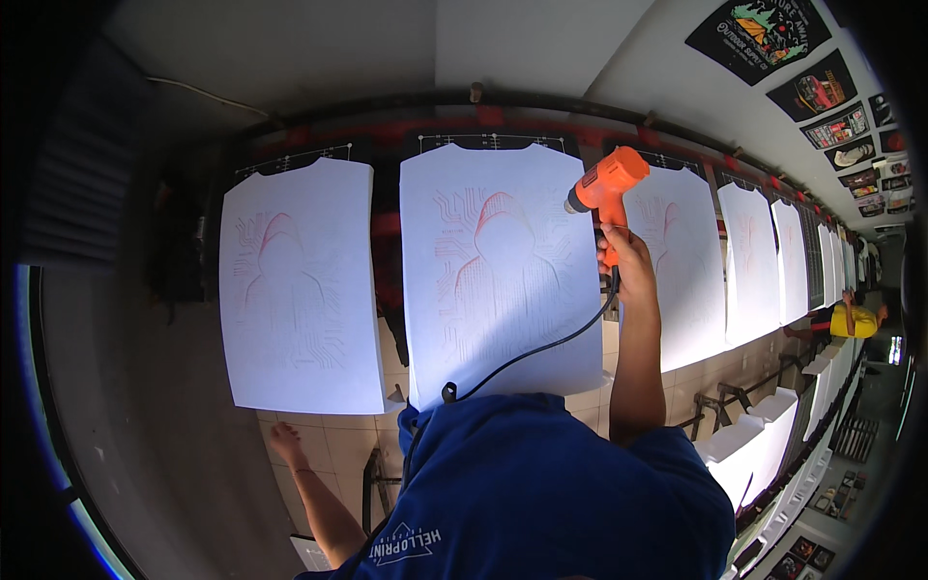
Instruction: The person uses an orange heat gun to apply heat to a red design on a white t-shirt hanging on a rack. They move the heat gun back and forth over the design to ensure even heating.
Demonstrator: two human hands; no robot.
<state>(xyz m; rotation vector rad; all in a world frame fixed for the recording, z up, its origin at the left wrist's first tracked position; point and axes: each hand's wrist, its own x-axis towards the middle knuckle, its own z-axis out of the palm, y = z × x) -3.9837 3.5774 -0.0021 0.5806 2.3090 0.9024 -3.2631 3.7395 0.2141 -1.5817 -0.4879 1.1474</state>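
My right hand (pixel 633 266) is wrapped around the handle of an orange heat gun (pixel 613 179), held above the right edge of the middle white shirt (pixel 570 329). The gun's metal nozzle points left over that shirt, and its black cord (pixel 546 345) runs down across the fabric toward my chest. A hooded figure with circuit-like lines, in faint red and grey, is printed on the shirt. Low at the left, my left hand (pixel 287 441) hangs beside the lower edge of another white shirt (pixel 300 382), apart from it. Its fingers look loosely bent, with nothing visible in them.
White shirts lie on black boards in a row, such as one to the right (pixel 691 309), fixed along a dark rail (pixel 387 104). More shirts line a second row (pixel 759 435). A person in yellow (pixel 854 321) stands far right. Printed posters (pixel 759 39) hang on the wall.
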